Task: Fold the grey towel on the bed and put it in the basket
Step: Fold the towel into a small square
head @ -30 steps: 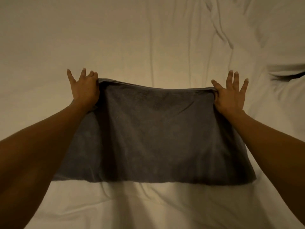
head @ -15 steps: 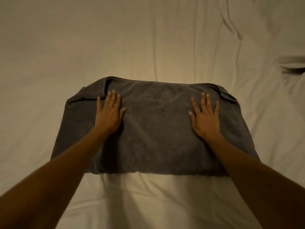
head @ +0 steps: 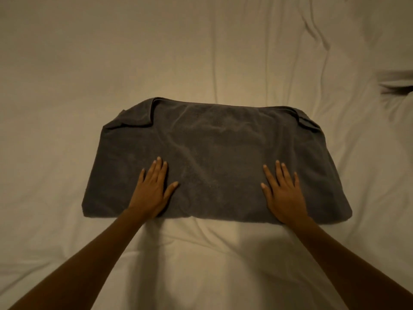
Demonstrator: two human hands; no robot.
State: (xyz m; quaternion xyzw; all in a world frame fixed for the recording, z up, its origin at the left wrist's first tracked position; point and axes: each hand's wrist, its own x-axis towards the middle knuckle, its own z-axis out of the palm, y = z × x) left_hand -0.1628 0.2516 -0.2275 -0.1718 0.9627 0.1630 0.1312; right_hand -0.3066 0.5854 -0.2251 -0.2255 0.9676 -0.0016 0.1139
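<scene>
grey towel | long axis left-right, spreads ahead of fingers | left hand, right hand equally near, flat, gripping nothing

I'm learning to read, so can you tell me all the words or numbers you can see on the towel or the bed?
There are none to read. The grey towel shows plain cloth with no tag or print in view, the white bed sheet is bare, and the left hand and right hand lying flat on the towel carry nothing written.

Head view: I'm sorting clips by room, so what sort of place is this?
Probably a bedroom: a grey towel lies on a wrinkled white bed sheet, with what may be a pillow edge at right.
</scene>
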